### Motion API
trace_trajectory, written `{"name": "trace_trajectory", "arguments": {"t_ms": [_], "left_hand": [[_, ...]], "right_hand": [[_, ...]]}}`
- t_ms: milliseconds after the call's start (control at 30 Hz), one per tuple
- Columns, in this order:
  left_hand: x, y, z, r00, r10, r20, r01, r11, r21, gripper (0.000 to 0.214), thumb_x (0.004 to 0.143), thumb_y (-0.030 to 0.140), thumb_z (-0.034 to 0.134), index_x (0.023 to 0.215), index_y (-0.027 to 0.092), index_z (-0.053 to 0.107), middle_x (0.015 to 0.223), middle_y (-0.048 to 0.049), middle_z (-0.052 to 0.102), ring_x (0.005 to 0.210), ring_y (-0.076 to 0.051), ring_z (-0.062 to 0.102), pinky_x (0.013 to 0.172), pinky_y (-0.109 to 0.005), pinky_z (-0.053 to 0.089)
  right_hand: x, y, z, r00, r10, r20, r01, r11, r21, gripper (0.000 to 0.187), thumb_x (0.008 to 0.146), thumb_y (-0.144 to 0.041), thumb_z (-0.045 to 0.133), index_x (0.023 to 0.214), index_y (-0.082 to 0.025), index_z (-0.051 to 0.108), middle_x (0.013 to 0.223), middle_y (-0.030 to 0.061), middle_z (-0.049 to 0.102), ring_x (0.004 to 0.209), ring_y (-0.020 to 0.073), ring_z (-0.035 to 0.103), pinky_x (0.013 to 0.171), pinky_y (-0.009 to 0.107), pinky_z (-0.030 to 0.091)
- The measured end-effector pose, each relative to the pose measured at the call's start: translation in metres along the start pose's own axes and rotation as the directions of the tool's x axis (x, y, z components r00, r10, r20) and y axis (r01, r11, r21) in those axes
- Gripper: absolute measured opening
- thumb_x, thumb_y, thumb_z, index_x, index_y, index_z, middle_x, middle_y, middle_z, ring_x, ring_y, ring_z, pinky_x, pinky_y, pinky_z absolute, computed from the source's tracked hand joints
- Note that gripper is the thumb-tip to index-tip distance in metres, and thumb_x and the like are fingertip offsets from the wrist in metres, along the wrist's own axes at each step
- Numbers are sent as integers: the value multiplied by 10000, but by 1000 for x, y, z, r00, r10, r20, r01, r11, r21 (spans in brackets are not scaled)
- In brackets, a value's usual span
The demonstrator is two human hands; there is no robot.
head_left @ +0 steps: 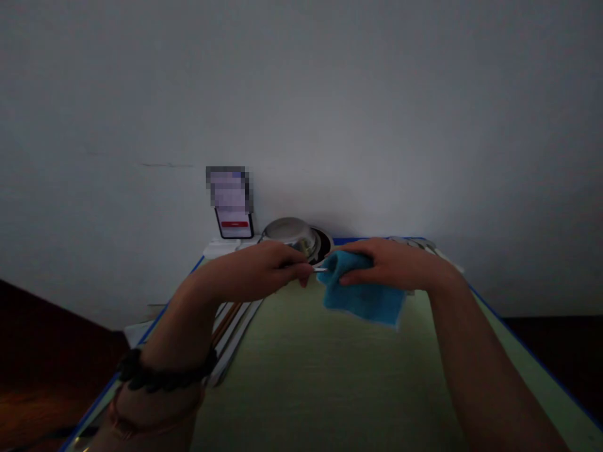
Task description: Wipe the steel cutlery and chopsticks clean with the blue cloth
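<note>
My left hand (264, 270) is closed in a pinch on the near end of a thin, pale metal utensil (320, 270). Only a short stretch of it shows, so its kind is unclear. My right hand (400, 263) grips a blue cloth (365, 304) folded around the utensil's other end. One corner of the cloth hangs loose over the table (320, 370). Both hands are raised above the far half of the table, close together.
Behind my hands stand a shiny metal bowl or lid (287, 231) and a dark round item (324, 243). A phone (235, 220) leans upright at the back left. Long sticks and strips (233, 326) lie under my left forearm. More slender items (438, 254) lie back right, before the wall (377, 125).
</note>
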State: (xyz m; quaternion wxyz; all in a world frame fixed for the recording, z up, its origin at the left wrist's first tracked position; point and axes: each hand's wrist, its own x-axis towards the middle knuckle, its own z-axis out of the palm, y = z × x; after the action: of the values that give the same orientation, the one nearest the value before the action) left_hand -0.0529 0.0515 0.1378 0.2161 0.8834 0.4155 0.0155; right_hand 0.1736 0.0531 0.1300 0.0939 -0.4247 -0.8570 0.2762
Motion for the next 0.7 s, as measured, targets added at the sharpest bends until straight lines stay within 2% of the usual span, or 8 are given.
{"name": "trace_trajectory", "arguments": {"t_ms": [133, 233, 300, 367, 467, 533, 600, 700], "left_hand": [[0, 1, 0, 1000, 15, -9, -15, 999, 29, 356, 881, 391, 357, 818, 177, 634, 674, 1, 583, 615, -126, 524, 565, -224, 361], [-1, 1, 0, 999, 33, -36, -32, 999, 12, 349, 884, 382, 359, 804, 170, 625, 677, 3, 586, 629, -127, 532, 583, -221, 376], [-1, 1, -1, 996, 40, -81, -42, 999, -28, 342, 887, 376, 359, 811, 165, 617, 705, 2, 600, 658, -127, 548, 607, -218, 391], [-2, 2, -1, 991, 28, -127, -38, 997, -71, 332, 886, 376, 360, 824, 162, 606, 731, 2, 614, 674, -128, 561, 619, -215, 404], [-4, 5, -3, 986, -3, -169, -15, 994, -106, 314, 882, 380, 363, 861, 167, 594, 746, 4, 624, 665, -130, 569, 601, -214, 416], [-5, 6, -5, 983, -12, -181, -7, 995, -104, 314, 881, 381, 362, 872, 170, 594, 741, 5, 623, 661, -131, 569, 595, -215, 418], [-5, 6, -6, 983, -24, -181, 8, 996, -84, 326, 878, 389, 366, 847, 166, 601, 711, 3, 616, 644, -132, 562, 582, -217, 413], [-4, 5, -7, 990, -32, -138, 27, 999, -33, 344, 871, 397, 374, 787, 158, 608, 652, 4, 595, 600, -128, 541, 543, -216, 384]], "right_hand": [[1, 4, -1, 997, 68, 47, -67, 998, -17, 402, 717, -516, 562, 958, -206, 647, 908, 43, 677, 761, 190, 610, 623, 266, 429], [2, 7, -1, 997, 60, 51, -63, 996, 64, 376, 731, -510, 547, 914, -199, 653, 835, 29, 679, 711, 170, 608, 576, 244, 422], [3, 9, -1, 998, 47, -44, -41, 990, 138, 357, 750, -492, 531, 907, -192, 645, 805, 18, 669, 689, 154, 595, 572, 236, 420], [5, 9, 1, 977, 55, -204, -16, 981, 191, 357, 769, -493, 502, 873, -178, 634, 757, 12, 646, 649, 137, 568, 559, 232, 409], [8, 9, 5, 893, 100, -439, 2, 974, 224, 389, 773, -524, 470, 752, -155, 592, 651, 5, 576, 568, 118, 505, 496, 224, 366], [10, 9, 6, 861, 108, -498, 11, 973, 231, 398, 776, -533, 458, 695, -155, 554, 611, -2, 538, 538, 108, 476, 473, 220, 345], [9, 10, 7, 882, 83, -464, 24, 975, 220, 384, 789, -516, 448, 692, -158, 546, 617, -3, 540, 546, 108, 483, 484, 219, 352], [6, 9, 5, 972, 16, -235, 33, 978, 207, 327, 801, -470, 465, 795, -167, 586, 718, 7, 609, 628, 127, 548, 541, 225, 393]]}}
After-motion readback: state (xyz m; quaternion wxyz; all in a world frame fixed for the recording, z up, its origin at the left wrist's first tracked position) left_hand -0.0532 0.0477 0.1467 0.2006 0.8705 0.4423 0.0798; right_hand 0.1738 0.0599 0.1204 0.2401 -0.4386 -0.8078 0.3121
